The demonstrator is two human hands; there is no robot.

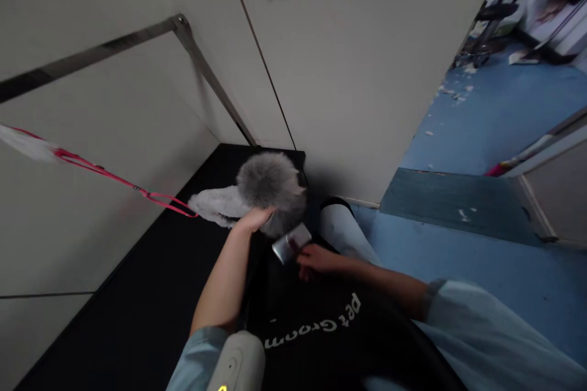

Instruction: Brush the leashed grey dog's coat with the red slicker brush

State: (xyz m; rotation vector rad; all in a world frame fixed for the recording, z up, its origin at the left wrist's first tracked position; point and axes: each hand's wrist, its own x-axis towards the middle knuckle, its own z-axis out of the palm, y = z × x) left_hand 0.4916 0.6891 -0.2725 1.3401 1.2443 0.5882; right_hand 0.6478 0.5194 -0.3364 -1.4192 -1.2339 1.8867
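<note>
A small grey dog [268,180] with a fluffy round head and a pale, short-coated body is at the far end of the black grooming table [151,281]. My left hand [257,220] grips the dog at the side of its head, with the fingertips buried in fur. In my right hand [316,258] is a slicker brush [292,243] with a flat metallic head, close beside the fur; whether its pins touch is unclear. A red grooming loop [123,182] runs down to the dog's rear end.
Behind the table stands a metal grooming arm [202,64] against the pale wall [348,73]. My black apron [330,348] reaches the table's edge. A beige device [238,361] shows at the bottom. On the right, fur tufts [452,95] lie on the blue floor [504,110].
</note>
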